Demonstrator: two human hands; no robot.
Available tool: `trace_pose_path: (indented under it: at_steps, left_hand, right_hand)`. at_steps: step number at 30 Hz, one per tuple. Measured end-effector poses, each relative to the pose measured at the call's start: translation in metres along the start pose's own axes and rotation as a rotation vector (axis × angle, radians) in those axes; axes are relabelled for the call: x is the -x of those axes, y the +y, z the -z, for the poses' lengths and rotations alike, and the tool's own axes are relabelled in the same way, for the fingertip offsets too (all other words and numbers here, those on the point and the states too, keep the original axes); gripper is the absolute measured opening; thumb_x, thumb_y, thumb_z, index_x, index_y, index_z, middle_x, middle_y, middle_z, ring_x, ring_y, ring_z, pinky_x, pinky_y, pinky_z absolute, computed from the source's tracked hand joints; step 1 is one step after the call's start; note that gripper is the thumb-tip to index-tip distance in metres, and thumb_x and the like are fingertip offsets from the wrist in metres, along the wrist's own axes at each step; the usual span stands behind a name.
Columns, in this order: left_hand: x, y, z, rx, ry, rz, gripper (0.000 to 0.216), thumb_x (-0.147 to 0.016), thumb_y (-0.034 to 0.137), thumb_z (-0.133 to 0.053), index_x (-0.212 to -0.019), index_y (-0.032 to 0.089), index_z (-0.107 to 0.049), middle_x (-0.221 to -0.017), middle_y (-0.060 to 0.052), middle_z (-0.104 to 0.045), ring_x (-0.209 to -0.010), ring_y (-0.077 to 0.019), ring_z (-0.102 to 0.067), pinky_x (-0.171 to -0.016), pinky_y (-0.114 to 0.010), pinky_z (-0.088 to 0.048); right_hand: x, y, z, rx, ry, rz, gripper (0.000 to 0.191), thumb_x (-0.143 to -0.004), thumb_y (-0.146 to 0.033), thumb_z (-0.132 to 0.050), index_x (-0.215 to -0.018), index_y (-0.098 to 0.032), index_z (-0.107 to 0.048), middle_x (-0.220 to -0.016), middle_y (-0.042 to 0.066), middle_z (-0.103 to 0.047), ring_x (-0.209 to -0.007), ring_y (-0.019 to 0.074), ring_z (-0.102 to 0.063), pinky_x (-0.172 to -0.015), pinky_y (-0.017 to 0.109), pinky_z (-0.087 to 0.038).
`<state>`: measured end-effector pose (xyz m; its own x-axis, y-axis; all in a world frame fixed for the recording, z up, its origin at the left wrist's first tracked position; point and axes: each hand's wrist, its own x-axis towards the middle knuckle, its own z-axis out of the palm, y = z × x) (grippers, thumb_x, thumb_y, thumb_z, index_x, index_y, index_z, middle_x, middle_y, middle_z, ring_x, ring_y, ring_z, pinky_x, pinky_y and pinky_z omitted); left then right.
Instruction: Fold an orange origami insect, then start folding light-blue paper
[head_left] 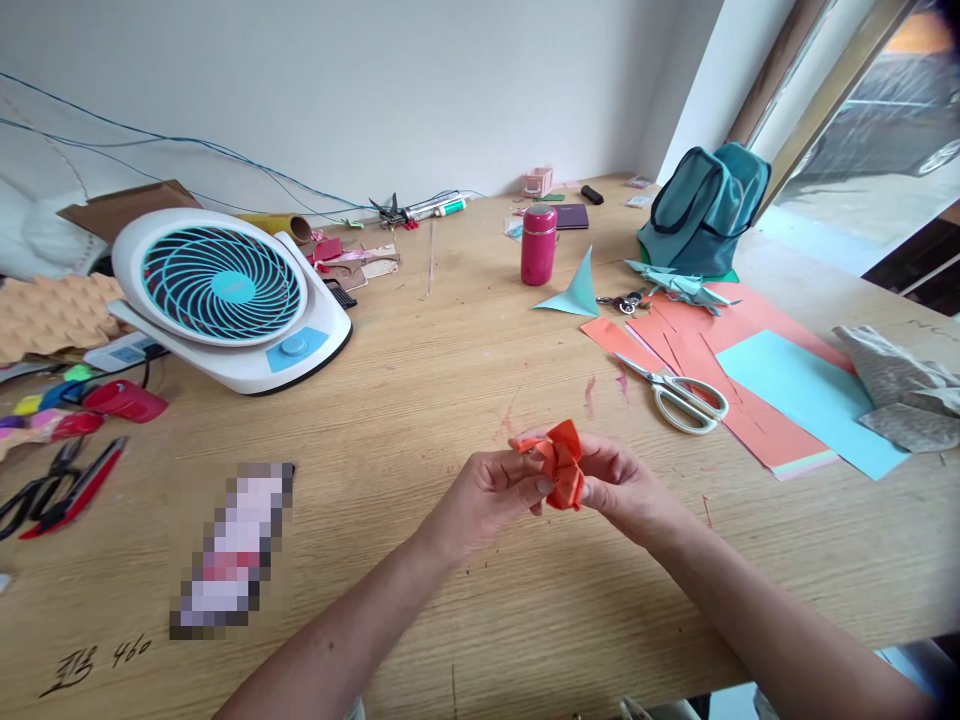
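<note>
A small folded piece of orange paper [564, 462], with petal-like flaps standing up, is held above the wooden table near its front edge. My left hand [504, 492] pinches it from the left, thumb on the near side. From the right, my right hand [613, 484] grips the same paper between thumb and fingers. Some fingertips are hidden behind the folds. Scissors [686, 398] lie beyond my right hand, their blades pointing away to the left. Orange paper sheets [780, 440] and a light blue sheet [814, 395] spread out beside them.
A white and blue fan [225, 290] stands at the left, with red-handled pliers [82, 490] nearer me. Toward the back are a pink flask [538, 245], a folded blue paper piece [576, 290], keys [626, 303] and a teal bag [701, 215]. A pixelated object [234, 550] lies front left.
</note>
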<state>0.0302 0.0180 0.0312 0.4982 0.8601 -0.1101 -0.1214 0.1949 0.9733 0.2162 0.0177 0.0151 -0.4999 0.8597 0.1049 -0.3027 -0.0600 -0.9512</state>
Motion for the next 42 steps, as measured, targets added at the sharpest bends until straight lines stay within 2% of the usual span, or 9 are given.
trace_pose_path:
  at_steps: [5, 9, 13, 15, 19, 24, 32, 38, 42]
  left_hand:
    - [0.005, 0.021, 0.034, -0.459, 0.147, -0.082, 0.023, -0.091, 0.038, -0.068, -0.103, 0.02, -0.076, -0.107, -0.009, -0.075, -0.096, -0.0232, -0.068, -0.085, -0.035, -0.052]
    - [0.009, 0.005, 0.059, -0.868, 0.154, -0.211, 0.025, -0.089, 0.027, -0.069, -0.114, 0.023, -0.071, -0.12, -0.008, -0.071, -0.112, -0.0249, -0.064, -0.1, -0.041, -0.048]
    - [0.004, -0.021, 0.066, -1.119, 0.037, -0.239, 0.043, -0.086, 0.031, -0.075, -0.126, 0.021, -0.065, -0.13, -0.011, -0.066, -0.122, -0.029, -0.058, -0.104, -0.046, -0.044]
    - [0.001, -0.027, 0.065, -1.178, 0.028, -0.222, 0.035, -0.088, 0.03, -0.072, -0.121, 0.02, -0.067, -0.121, -0.01, -0.071, -0.114, -0.0283, -0.061, -0.099, -0.046, -0.046]
    - [0.0, -0.025, 0.061, -1.081, 0.034, -0.186, 0.019, -0.09, 0.022, -0.069, -0.109, 0.021, -0.071, -0.102, -0.005, -0.074, -0.098, -0.0232, -0.065, -0.088, -0.036, -0.048]
    - [0.003, -0.019, 0.059, -0.783, 0.091, -0.088, 0.024, -0.085, 0.023, -0.075, -0.108, 0.02, -0.071, -0.103, -0.002, -0.073, -0.094, -0.0187, -0.067, -0.084, -0.028, -0.048]
    - [0.005, -0.018, 0.055, -0.623, 0.039, 0.087, 0.012, -0.089, 0.026, -0.068, -0.097, 0.018, -0.069, -0.09, -0.001, -0.069, -0.085, -0.0169, -0.064, -0.075, -0.026, -0.045]
    - [0.007, -0.009, 0.049, -0.669, -0.007, 0.088, 0.021, -0.094, 0.037, -0.063, -0.104, 0.019, -0.06, -0.088, 0.001, -0.062, -0.079, -0.015, -0.057, -0.07, -0.025, -0.043]
    - [0.008, -0.01, 0.049, -0.482, -0.029, 0.1, 0.027, -0.098, 0.043, -0.057, -0.104, 0.017, -0.062, -0.093, -0.004, -0.061, -0.087, -0.0171, -0.058, -0.078, -0.027, -0.047]
  right_hand:
    - [0.009, -0.025, 0.018, 0.269, 0.164, 0.117, 0.029, -0.083, -0.045, -0.079, -0.109, -0.031, -0.075, -0.105, 0.007, -0.072, -0.099, 0.0265, -0.066, -0.083, 0.04, -0.053]
    - [0.018, -0.039, 0.027, 0.698, 0.069, 0.111, 0.025, -0.092, -0.035, -0.07, -0.115, -0.025, -0.072, -0.094, 0.006, -0.068, -0.089, 0.0224, -0.063, -0.081, 0.036, -0.05]
    - [0.024, -0.029, 0.022, 0.848, -0.095, 0.065, 0.029, -0.097, -0.032, -0.065, -0.124, -0.022, -0.067, -0.086, 0.002, -0.064, -0.078, 0.0166, -0.06, -0.074, 0.031, -0.048]
    - [0.024, -0.019, 0.019, 0.89, -0.125, 0.064, 0.03, -0.098, -0.03, -0.062, -0.128, -0.022, -0.065, -0.087, 0.002, -0.063, -0.076, 0.0157, -0.059, -0.072, 0.03, -0.048]
    - [0.022, -0.004, 0.015, 1.003, -0.154, 0.077, 0.037, -0.1, -0.025, -0.059, -0.137, -0.023, -0.059, -0.095, 0.005, -0.064, -0.082, 0.0183, -0.059, -0.072, 0.032, -0.048]
    - [0.024, -0.002, 0.016, 1.087, -0.106, 0.202, 0.039, -0.1, -0.022, -0.056, -0.14, -0.022, -0.056, -0.107, 0.01, -0.066, -0.095, 0.0233, -0.06, -0.079, 0.038, -0.052]
    - [0.025, -0.002, 0.023, 0.954, -0.012, 0.285, 0.046, -0.097, -0.016, -0.06, -0.142, -0.023, -0.054, -0.114, 0.01, -0.065, -0.097, 0.0207, -0.064, -0.079, 0.034, -0.055]
    - [0.026, 0.001, 0.022, 0.92, 0.022, 0.347, 0.051, -0.093, -0.012, -0.064, -0.142, -0.023, -0.053, -0.119, 0.011, -0.065, -0.1, 0.0214, -0.063, -0.081, 0.035, -0.054]
    - [0.027, 0.002, 0.02, 0.779, 0.097, 0.304, 0.048, -0.094, -0.014, -0.064, -0.14, -0.027, -0.056, -0.111, 0.008, -0.065, -0.094, 0.0204, -0.063, -0.079, 0.035, -0.052]
